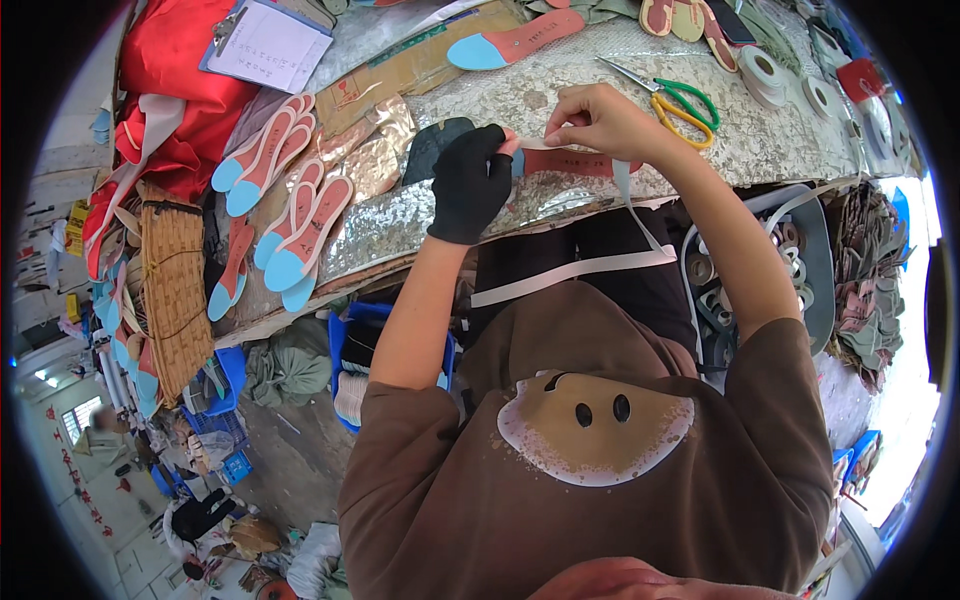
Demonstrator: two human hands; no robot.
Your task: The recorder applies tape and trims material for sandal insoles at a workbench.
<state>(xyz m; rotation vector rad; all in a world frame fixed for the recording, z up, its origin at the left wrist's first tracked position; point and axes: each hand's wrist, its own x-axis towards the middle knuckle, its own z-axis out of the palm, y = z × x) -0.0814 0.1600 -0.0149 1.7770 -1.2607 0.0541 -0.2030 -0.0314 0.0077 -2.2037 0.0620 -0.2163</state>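
Observation:
My left hand [472, 187], in a black glove with bare fingertips, pinches the end of a white strip of tape [622, 182] above the table's near edge. Opposite it, my bare right hand [600, 122] is closed on the same strip, a short length stretched between the two. From my right hand the tape hangs down and lies across my lap. Beneath the hands lies a red insole [580, 162] with dark marks, partly hidden by them. A dark flat piece [428, 150] rests just left of my gloved hand.
Red-and-blue insoles [310, 225] lie in overlapping groups to the left; another insole [515, 40] lies farther back. Scissors [680, 105] with green and yellow handles and tape rolls [762, 78] are at the right. A clipboard [265, 45] sits far left. A grey bin [815, 270] holds more rolls.

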